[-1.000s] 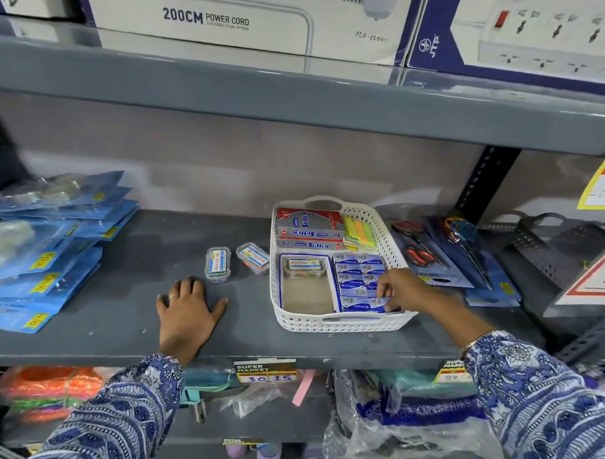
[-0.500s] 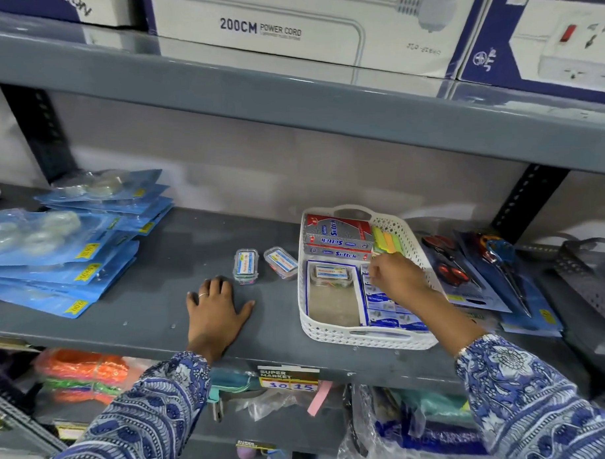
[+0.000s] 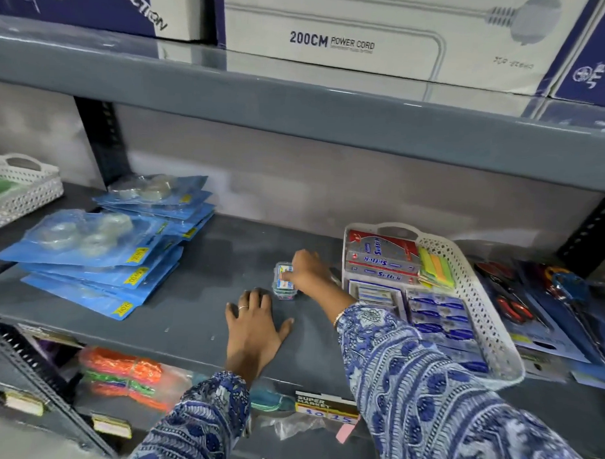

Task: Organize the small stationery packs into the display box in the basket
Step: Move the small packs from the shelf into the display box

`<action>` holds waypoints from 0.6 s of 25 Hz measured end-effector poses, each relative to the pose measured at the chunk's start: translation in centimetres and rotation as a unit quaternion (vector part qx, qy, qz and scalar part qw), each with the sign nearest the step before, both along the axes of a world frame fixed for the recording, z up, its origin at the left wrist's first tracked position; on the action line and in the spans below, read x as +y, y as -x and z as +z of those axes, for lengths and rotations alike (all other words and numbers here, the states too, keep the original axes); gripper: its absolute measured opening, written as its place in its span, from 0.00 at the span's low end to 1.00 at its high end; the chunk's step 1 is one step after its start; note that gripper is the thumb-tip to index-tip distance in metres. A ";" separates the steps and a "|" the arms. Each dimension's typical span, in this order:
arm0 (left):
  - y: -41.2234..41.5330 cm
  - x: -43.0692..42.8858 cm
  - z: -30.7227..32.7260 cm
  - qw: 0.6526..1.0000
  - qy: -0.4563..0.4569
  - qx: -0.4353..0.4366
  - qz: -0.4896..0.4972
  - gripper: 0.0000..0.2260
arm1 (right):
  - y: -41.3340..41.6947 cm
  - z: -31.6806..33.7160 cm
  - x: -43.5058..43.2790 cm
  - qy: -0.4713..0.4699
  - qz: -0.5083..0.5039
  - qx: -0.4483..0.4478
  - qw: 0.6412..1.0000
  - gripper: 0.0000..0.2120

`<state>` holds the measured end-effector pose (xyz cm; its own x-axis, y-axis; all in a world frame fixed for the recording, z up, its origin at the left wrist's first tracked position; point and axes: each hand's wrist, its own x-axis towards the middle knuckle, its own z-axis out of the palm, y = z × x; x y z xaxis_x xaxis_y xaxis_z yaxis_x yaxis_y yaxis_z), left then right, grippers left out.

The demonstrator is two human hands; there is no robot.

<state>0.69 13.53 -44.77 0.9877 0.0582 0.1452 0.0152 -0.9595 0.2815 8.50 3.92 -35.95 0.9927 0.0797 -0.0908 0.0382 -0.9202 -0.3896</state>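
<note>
A white perforated basket (image 3: 477, 297) stands on the grey shelf at the right. Inside it lies a blue display box (image 3: 377, 297) with one clear pack in its left half and several blue packs (image 3: 438, 316) in its right half. Red and grey boxes lie at the basket's back. Left of the basket, a small stack of clear stationery packs (image 3: 283, 285) stands on the shelf. My right hand (image 3: 308, 270) reaches across and its fingers close on the top of that stack. My left hand (image 3: 255, 327) lies flat on the shelf just in front of it, fingers spread.
Blue blister packs of tape (image 3: 98, 246) are piled at the left, with another white basket (image 3: 24, 188) at the far left. Scissors on cards (image 3: 531, 302) lie right of the basket. The upper shelf (image 3: 298, 102) overhangs close above.
My right hand has left the basket and moved left to the stack of packs on the shelf. The view has shifted left. My left hand has stayed flat on the shelf.
</note>
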 end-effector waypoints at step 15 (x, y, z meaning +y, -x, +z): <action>-0.4 0.1 -0.4 1.000 -0.010 0.025 -0.011 0.31 | -0.5 0.0 0.1 -0.040 -0.079 0.004 0.996 0.30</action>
<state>1.09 13.68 -45.15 0.9948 0.0341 0.0963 0.0078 -0.9651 0.2616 9.01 3.99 -35.99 0.9928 -0.0699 -0.0976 -0.1073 -0.8807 -0.4613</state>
